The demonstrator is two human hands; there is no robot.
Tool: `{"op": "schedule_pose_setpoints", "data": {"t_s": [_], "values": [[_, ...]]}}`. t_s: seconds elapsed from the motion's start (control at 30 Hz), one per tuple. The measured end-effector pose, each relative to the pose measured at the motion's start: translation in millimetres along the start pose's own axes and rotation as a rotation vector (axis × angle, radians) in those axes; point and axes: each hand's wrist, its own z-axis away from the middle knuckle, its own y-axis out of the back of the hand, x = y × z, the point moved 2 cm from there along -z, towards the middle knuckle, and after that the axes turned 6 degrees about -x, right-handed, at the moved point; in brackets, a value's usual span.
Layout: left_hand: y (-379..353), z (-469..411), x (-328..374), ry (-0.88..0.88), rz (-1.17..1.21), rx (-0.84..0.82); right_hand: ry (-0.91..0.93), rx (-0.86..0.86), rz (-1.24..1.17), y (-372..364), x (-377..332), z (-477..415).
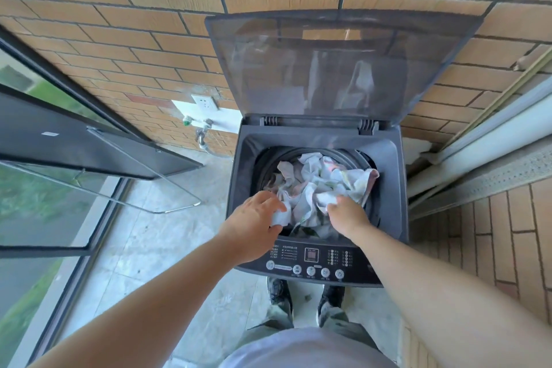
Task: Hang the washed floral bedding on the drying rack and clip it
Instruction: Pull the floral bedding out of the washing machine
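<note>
Now floral bedding (316, 185) is gripped in the washer drum (270, 163) by both hands. Left hand (254, 222) is closed on cloth at 7 o'clock, right hand (348, 213) at 5.

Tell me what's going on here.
A person stands at an open top-loading washing machine, its lid raised against the brick wall. Both hands are in the drum: the left hand and right hand each grip a bunch of the crumpled floral bedding, which mostly lies inside the tub. A metal drying rack stands to the left, with nothing hung on it yet.
</note>
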Motion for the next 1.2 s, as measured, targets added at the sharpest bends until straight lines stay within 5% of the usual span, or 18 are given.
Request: {"op": "schedule_pose_setpoints", "data": {"t_s": [0.23, 0.43, 0.57, 0.73, 0.93, 1.2], "values": [[33, -26, 25, -0.021, 0.104, 0.083, 0.248, 0.247, -0.609, 96, -49, 38], [65, -48, 49, -0.072, 0.154, 0.194, 0.413, 0.312, -0.822, 143, -74, 91], [79, -58, 60, -0.076, 0.206, 0.193, 0.593, 0.338, -0.869, 175, -103, 131], [80, -70, 69, -0.081, 0.230, 0.172, 0.750, 0.186, -1.322, 229, -139, 168], [89, -82, 74, -0.062, 0.399, 0.108, 0.840, 0.266, -1.119, 245, -139, 180], [88, -89, 71, -0.035, 0.282, 0.112, 0.862, 0.274, -0.892, 231, -127, 175]]}}
